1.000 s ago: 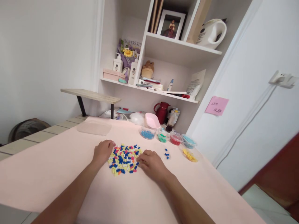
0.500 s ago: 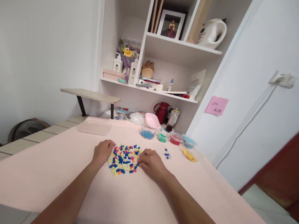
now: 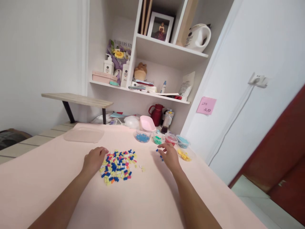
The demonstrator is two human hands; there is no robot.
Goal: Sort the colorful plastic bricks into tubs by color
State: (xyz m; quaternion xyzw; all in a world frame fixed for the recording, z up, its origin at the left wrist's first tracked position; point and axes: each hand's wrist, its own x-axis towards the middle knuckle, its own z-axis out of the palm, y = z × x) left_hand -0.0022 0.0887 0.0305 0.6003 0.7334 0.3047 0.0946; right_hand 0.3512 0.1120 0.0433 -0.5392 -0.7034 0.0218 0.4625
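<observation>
A loose pile of small toy building bricks (image 3: 116, 167) in blue, yellow, white, pink and orange lies on the pink-covered table. At its left edge rests my left hand (image 3: 94, 160), fingers curled together; whether anything is in them is hidden. My right hand (image 3: 169, 156) is off to the right, thumb and index finger apart, with no brick visible between them. Just by its fingertips are a few blue bricks (image 3: 162, 158), partly covered by the hand. A few pale bricks (image 3: 143, 168) lie scattered to the right of the pile.
Beyond my right hand stand clear tubs of blue (image 3: 142, 137), green (image 3: 157, 139), red (image 3: 171, 139) and light-blue pieces (image 3: 183, 141), plus yellow pieces (image 3: 184, 155). A pink container (image 3: 147, 123) and red jug (image 3: 156, 114) are behind. A clear lid (image 3: 84, 135) lies left.
My right hand has moved from the pile's right edge to the blue bricks at the right, its fingers now apart. A few pale bricks now lie off the pile. The view has turned right.
</observation>
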